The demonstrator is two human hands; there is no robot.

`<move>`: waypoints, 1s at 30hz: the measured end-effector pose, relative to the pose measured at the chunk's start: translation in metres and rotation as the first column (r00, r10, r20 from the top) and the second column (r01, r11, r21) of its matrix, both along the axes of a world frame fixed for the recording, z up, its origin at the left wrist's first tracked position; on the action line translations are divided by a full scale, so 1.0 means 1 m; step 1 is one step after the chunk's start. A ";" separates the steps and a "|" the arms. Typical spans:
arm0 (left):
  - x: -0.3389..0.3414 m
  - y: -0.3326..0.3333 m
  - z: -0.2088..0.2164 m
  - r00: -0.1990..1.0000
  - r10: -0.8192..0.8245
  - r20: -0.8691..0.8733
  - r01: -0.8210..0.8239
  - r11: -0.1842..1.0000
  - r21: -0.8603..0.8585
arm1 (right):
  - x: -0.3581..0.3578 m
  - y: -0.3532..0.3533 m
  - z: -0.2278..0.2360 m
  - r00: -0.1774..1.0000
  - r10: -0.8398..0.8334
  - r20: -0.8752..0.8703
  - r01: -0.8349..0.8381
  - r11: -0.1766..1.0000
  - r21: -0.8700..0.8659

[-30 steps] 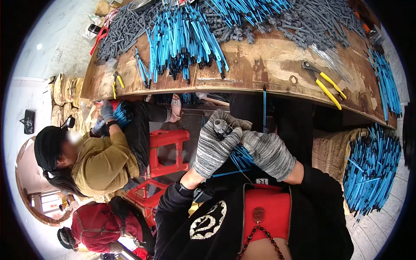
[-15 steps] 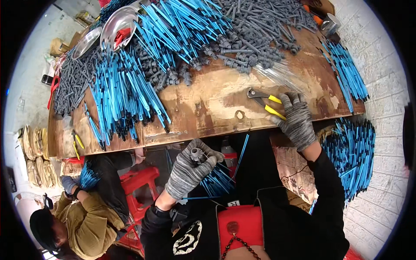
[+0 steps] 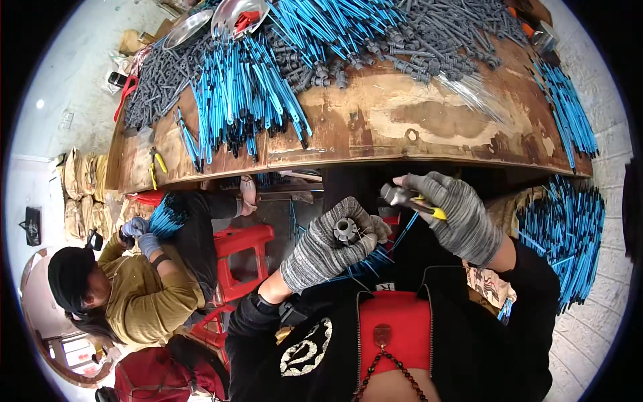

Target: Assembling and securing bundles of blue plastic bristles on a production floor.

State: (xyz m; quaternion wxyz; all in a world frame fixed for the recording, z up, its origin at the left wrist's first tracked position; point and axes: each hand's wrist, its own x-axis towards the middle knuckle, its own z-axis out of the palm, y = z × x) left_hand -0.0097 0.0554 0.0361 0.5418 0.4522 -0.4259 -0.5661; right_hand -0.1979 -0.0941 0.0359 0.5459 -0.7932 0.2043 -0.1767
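Observation:
My left hand [image 3: 328, 249], in a grey knitted glove, is closed around a grey plastic fitting [image 3: 345, 231] whose round ribbed end faces up. A thin wire seems to stick out beside it, close to my fingertips. To the right, my right hand [image 3: 463, 218], gloved alike, grips yellow-handled end-cutting pliers [image 3: 438, 214]. Their metal head points left toward the fitting, with a gap between them. Both hands are in front of the table's near edge, above my lap. Under my left hand lie blue sticks [image 3: 375, 262], partly hidden.
The wooden table [image 3: 321, 130] bears bundles of blue sticks [image 3: 248, 100], piled grey fittings [image 3: 455, 40] and thin clear wires [image 3: 469, 94]. Other yellow-handled pliers [image 3: 157, 166] lie at its left edge. A co-worker [image 3: 134, 281] sits left, beside a red stool [image 3: 238, 261]. More blue sticks [image 3: 562, 241] stand right.
My right hand has lifted the pliers off the tabletop and brought them nearer, toward my left hand. The view has shifted, showing more of the co-worker; my left hand still holds the fitting.

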 end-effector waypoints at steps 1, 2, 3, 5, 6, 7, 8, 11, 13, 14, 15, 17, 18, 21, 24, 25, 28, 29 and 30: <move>-0.003 0.006 0.012 0.992 -0.008 0.128 0.002 0.999 0.044 | 0.001 0.008 0.006 1.000 -0.012 -0.026 0.002 0.938 -0.345; -0.005 0.012 0.022 0.967 -0.018 0.253 -0.005 0.996 0.087 | 0.003 0.016 0.012 0.998 -0.033 -0.046 -0.005 0.761 -0.649; -0.008 0.019 0.028 0.927 -0.031 0.373 -0.019 0.991 0.129 | 0.003 0.024 0.016 0.997 -0.060 -0.057 -0.021 0.489 -0.872; -0.016 0.033 0.028 0.914 0.020 0.404 -0.052 0.996 0.068 | 0.002 0.040 0.024 0.996 -0.084 -0.024 0.013 0.419 -0.908; -0.020 0.039 0.026 0.901 0.063 0.429 -0.079 0.997 0.019 | 0.001 0.047 0.027 0.994 -0.110 0.007 0.046 0.357 -0.933; -0.022 0.043 0.024 0.885 0.108 0.453 -0.105 0.994 -0.031 | 0.000 0.052 0.030 0.990 -0.133 0.041 0.078 0.292 -0.953; -0.023 0.048 0.022 0.884 0.115 0.453 -0.108 0.993 -0.041 | 0.000 0.057 0.032 0.991 -0.129 0.043 0.078 0.283 -0.956; -0.023 0.057 0.015 0.857 0.108 0.504 -0.079 0.994 -0.078 | -0.001 0.064 0.039 0.990 -0.108 0.091 0.104 0.116 -0.988; -0.026 0.059 0.018 0.883 0.095 0.460 -0.069 0.995 -0.073 | -0.005 0.057 0.041 0.997 -0.052 0.055 0.060 0.088 -0.994; -0.028 0.061 0.021 0.906 0.078 0.417 -0.058 0.996 -0.061 | -0.009 0.052 0.042 1.000 0.003 0.019 0.019 0.063 -0.998; -0.030 0.062 0.022 0.926 0.060 0.372 -0.045 0.998 -0.049 | -0.010 0.046 0.043 0.998 0.056 -0.019 -0.022 0.037 -0.999; -0.031 0.060 0.023 0.914 -0.019 0.405 0.059 0.994 -0.087 | -0.003 0.025 0.048 0.984 0.177 -0.028 -0.032 0.015 -0.999; -0.031 0.058 0.024 0.892 -0.086 0.443 0.156 0.980 -0.125 | -0.001 0.015 0.051 0.952 0.304 -0.036 -0.034 -0.011 -0.999; -0.022 0.056 0.016 0.886 -0.092 0.454 0.175 0.974 -0.144 | 0.001 0.019 0.051 0.946 0.316 -0.070 -0.059 -0.044 -0.997; -0.008 0.048 0.003 0.911 0.028 0.410 0.018 0.994 -0.106 | 0.005 0.037 0.039 0.991 0.086 -0.104 -0.099 -0.054 -0.994; -0.009 0.047 0.000 0.923 0.080 0.376 -0.052 0.995 -0.084 | 0.003 0.048 0.030 0.996 -0.016 -0.084 -0.085 -0.027 -0.996; -0.013 0.043 -0.001 0.934 0.179 0.311 -0.178 0.984 -0.031 | 0.004 0.059 0.019 0.972 -0.230 -0.054 -0.049 0.030 -0.998; -0.014 0.042 0.003 0.937 0.187 0.296 -0.192 0.981 -0.011 | 0.007 0.057 0.019 0.977 -0.214 -0.021 -0.016 0.025 -1.000; -0.016 0.040 0.007 0.940 0.194 0.282 -0.205 0.979 0.009 | 0.010 0.056 0.020 0.980 -0.198 0.012 0.017 0.020 -1.000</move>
